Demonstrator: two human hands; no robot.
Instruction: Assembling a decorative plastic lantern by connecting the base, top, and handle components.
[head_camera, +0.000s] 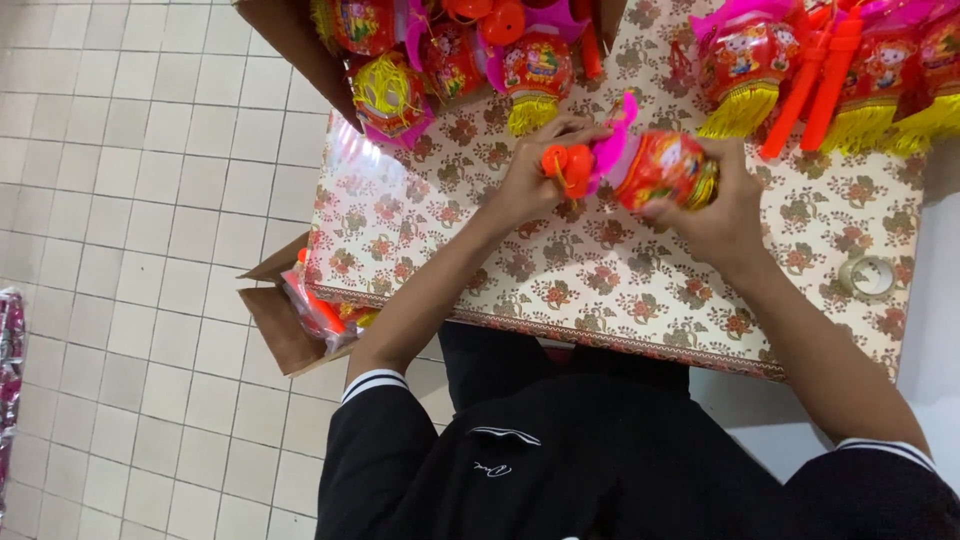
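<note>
We observe both hands working one small red plastic lantern with pink trim and a yellow fringe (660, 168), held just above the middle of the flower-patterned table (600, 290), towards its far edge. Our left hand (530, 175) pinches the lantern's orange plastic cap piece (565, 165) with closed fingertips; our right hand (715, 210) wraps the lantern body, fingers closed around it. In our judgement, the cap could slip or seat crookedly if the pinch loosens, and the fringe could snag under the right fingers. Count: one lantern in hand; about four finished lanterns (530, 70) in the far-left cardboard box, roughly three more at the far-right corner, partly cropped; one tape roll (866, 275) near the right edge.
</note>
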